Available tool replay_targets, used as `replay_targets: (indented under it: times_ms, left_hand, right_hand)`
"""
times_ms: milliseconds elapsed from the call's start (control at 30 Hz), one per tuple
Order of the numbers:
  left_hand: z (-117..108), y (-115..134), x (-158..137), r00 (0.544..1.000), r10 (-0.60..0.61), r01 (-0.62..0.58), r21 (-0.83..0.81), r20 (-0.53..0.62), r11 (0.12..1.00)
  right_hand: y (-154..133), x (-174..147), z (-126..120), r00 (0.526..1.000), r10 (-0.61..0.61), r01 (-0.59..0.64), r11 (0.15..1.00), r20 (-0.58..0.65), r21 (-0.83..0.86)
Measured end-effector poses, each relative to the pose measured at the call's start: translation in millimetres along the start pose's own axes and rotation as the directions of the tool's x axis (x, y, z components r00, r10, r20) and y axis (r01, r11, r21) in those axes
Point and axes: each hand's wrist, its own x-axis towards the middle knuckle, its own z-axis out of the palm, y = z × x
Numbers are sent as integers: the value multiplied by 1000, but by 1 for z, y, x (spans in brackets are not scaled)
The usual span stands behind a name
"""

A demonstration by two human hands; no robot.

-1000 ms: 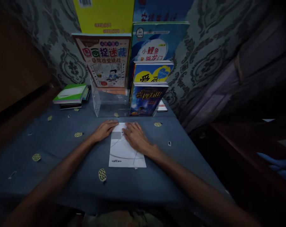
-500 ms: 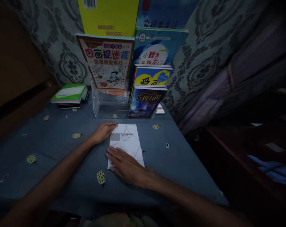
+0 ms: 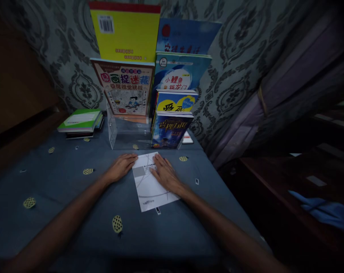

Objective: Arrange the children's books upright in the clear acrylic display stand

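Note:
A white booklet (image 3: pixel 149 189) with a grey square and the print "valli" lies flat on the blue tablecloth, turned at a slant. My left hand (image 3: pixel 122 167) rests at its upper left edge, fingertips touching the corner, fingers stretched out. Across the booklet's upper right part lies my right hand (image 3: pixel 166 172), flat with its fingers extended, covering some of the printed text. Just beyond the hands stands a clear acrylic book rack (image 3: pixel 129 140). Its lowest left tier holds no book, while a dark blue book (image 3: pixel 172 131) fills the lowest right one.
Upright books fill the upper tiers, among them a yellow one (image 3: pixel 129 38) and a brown-bordered one (image 3: pixel 126 91). A stack with a green book (image 3: pixel 81 120) sits at the back left. A small pale object (image 3: pixel 187 137) is right of the rack. A curtain (image 3: pixel 243 113) hangs at right.
My right hand has moved from the booklet's lower part to its upper right. The booklet has turned, its bottom edge now showing "valli". The view has tilted up slightly.

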Motion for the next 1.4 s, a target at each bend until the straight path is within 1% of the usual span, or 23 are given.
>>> replay_targets:
  times_ms: [67,133,233,300,367,467,533,667,700,733,767,833,867,900,933,967,1067,1100,1133,1200,1267,1333,1400]
  left_hand:
    - [-2,5,-1,1000,-17,18,44,-19,999]
    - [-6,13,-1,997,-78,81,125,-30,989]
    - [-13,28,2,965,-263,257,243,-8,935]
    - [-17,36,7,931,-365,352,256,4,900]
    - [-18,40,14,901,-435,427,165,9,889]
    - [-19,36,24,856,-516,515,-136,24,846]
    - [-19,31,28,840,-540,528,-291,47,797]
    - [-19,25,28,823,-553,541,-476,128,694]
    - [-19,26,25,813,-560,549,-527,157,648]
    - [-17,28,20,798,-568,559,-596,200,576]
    - [-16,32,14,783,-566,566,-675,260,473]
    - [-13,41,0,765,-499,561,-802,407,204]
    - [-12,46,-6,767,-441,548,-833,466,73]
    - [-12,51,-12,775,-385,535,-844,502,-24]
    - [-14,56,-16,785,-348,524,-849,513,-70]
    - [-17,60,-19,795,-331,509,-856,508,-92]
    - [-31,64,-21,802,-372,472,-877,468,-88]
    - [-37,63,-20,798,-395,465,-882,454,-74]
    - [-42,61,-19,797,-414,460,-886,441,-57]
    - [-52,57,-17,798,-438,457,-890,414,-8]
    - [-59,52,-13,805,-454,457,-887,383,62]
    - [-66,47,-9,817,-475,440,-885,326,151]
    - [-74,41,-3,838,-490,397,-884,239,248]
  right_hand:
    - [7,0,1,998,48,-48,999,-33,-15]
    - [9,-5,4,995,62,-64,998,-83,-27]
    - [4,-15,12,988,80,-89,994,-133,-66]
    - [-2,-20,17,989,77,-89,992,-129,-86]
    - [-8,-24,19,988,77,-90,992,-134,-94]
    - [-14,-28,22,985,82,-99,989,-149,-112]
    - [-14,-29,24,984,82,-103,987,-157,-125]
    - [-5,-30,33,977,70,-91,991,-201,-97]
    - [-2,-31,35,972,63,-81,994,-226,-72]
    - [1,-31,38,965,59,-71,997,-255,-39]
    - [4,-31,40,958,60,-62,998,-282,2]
    - [9,-32,43,944,87,-57,993,-319,102]
    - [11,-33,43,939,112,-63,986,-326,157]
    - [14,-32,43,934,143,-74,974,-328,214]
    - [16,-32,41,926,182,-91,958,-331,273]
    - [19,-31,39,914,229,-111,935,-336,336]
    - [24,-25,26,875,370,-150,820,-312,553]
    - [24,-22,20,878,392,-147,767,-274,625]
    - [23,-19,14,897,388,-144,708,-212,691]
    - [18,-13,1,948,313,-144,591,-61,794]
    - [9,-7,-11,974,222,-145,502,35,853]
    - [-2,0,-23,983,181,-116,465,34,878]
    - [-12,8,-35,986,162,-45,478,-38,877]
